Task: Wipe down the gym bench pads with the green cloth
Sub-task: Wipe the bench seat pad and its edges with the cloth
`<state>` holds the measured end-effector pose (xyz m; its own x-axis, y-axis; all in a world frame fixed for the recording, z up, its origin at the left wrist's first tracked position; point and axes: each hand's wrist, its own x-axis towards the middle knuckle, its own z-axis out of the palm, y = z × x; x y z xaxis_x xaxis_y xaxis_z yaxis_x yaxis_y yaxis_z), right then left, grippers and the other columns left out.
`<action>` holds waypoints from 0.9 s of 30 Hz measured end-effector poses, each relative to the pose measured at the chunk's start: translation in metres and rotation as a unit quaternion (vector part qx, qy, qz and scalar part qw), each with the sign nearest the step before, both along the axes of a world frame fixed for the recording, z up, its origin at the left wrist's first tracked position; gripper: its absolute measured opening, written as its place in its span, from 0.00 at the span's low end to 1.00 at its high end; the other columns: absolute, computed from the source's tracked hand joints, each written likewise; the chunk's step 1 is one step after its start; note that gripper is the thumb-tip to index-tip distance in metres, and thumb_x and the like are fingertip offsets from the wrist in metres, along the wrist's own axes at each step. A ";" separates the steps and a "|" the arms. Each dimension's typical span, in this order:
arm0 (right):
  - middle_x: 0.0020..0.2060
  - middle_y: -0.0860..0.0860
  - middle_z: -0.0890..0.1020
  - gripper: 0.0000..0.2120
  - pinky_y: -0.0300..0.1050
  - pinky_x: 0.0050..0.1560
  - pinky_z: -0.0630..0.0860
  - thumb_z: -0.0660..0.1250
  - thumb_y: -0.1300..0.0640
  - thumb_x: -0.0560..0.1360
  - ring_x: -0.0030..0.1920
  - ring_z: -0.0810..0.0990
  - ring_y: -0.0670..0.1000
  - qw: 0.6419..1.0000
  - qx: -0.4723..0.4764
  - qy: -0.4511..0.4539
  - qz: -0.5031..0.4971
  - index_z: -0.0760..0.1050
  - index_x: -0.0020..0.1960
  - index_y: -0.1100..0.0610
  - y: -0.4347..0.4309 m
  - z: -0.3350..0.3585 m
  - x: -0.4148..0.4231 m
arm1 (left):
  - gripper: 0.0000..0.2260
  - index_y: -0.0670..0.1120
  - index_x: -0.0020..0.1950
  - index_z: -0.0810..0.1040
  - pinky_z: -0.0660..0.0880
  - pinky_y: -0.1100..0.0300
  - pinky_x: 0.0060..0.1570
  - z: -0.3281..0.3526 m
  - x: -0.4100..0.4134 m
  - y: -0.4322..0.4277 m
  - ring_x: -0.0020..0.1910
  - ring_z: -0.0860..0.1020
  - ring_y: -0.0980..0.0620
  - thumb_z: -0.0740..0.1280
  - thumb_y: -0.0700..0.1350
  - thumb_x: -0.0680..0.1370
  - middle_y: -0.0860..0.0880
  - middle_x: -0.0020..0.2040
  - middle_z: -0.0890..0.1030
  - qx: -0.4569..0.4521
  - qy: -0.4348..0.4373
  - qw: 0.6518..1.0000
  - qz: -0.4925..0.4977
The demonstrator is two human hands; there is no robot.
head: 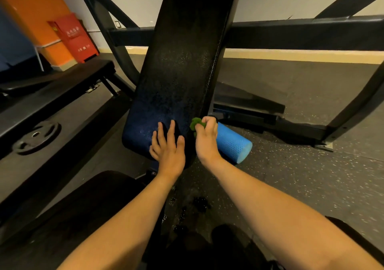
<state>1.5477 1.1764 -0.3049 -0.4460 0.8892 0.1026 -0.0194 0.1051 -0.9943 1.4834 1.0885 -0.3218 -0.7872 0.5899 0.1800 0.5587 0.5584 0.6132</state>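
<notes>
Green cloth [197,124] sits bunched in our right hand [205,139], the grip clenched around it so only a crumpled tuft shows past the knuckles, right at the lower right edge of the bench pad [178,72]. We judge it is balled up like this to give a firm wad for rubbing the pad's side seam. Our left hand [167,147] lies flat on the pad's near end, fingers straight and spread, grasping nothing; it looks placed there to brace us and steady the pad while the other hand works. Fine droplets speckle the pad's surface above our hands, so most of it appears still unwiped. Just beside the pad's lower right corner, a blue foam roller [233,144] lies on the floor [291,186], partly behind our right hand.
</notes>
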 end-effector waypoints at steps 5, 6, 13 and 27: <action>0.50 0.48 0.66 0.11 0.52 0.60 0.67 0.57 0.62 0.78 0.57 0.67 0.53 0.998 -0.052 -0.002 0.039 0.62 0.45 0.45 -0.045 -0.029 0.014 | 0.24 0.67 0.76 0.55 0.37 0.43 0.76 0.001 0.002 -0.007 0.80 0.41 0.55 0.57 0.47 0.85 0.55 0.82 0.46 0.069 -0.040 0.996 -0.028; 0.50 0.48 0.66 0.11 0.50 0.58 0.67 0.56 0.62 0.79 0.56 0.67 0.53 0.996 -0.059 -0.016 0.057 0.62 0.46 0.46 -0.052 -0.036 0.019 | 0.24 0.68 0.75 0.55 0.37 0.43 0.76 0.002 0.001 -0.008 0.79 0.41 0.55 0.57 0.46 0.84 0.56 0.82 0.47 0.078 -0.048 0.995 -0.036; 0.52 0.59 0.75 0.07 0.44 0.44 0.72 0.60 0.59 0.80 0.46 0.75 0.52 0.994 -0.101 -0.001 0.051 0.68 0.46 0.49 -0.014 -0.023 0.036 | 0.22 0.63 0.75 0.63 0.44 0.40 0.75 -0.003 0.004 -0.025 0.79 0.42 0.50 0.63 0.56 0.82 0.55 0.82 0.45 0.077 -0.065 0.994 0.049; 0.41 0.49 0.79 0.11 0.50 0.48 0.72 0.58 0.60 0.78 0.45 0.76 0.51 0.977 -0.170 -0.054 0.116 0.73 0.41 0.49 -0.081 -0.062 0.030 | 0.23 0.57 0.79 0.59 0.40 0.51 0.77 -0.013 0.026 -0.040 0.80 0.37 0.53 0.59 0.47 0.85 0.50 0.82 0.40 0.141 -0.164 0.976 0.021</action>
<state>1.5775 1.0958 -0.3672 -0.6321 0.7366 -0.2405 0.1038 -0.2271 -0.9683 1.5089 1.0483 -0.3349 -0.8520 0.5196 0.0645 0.2868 0.3601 0.8877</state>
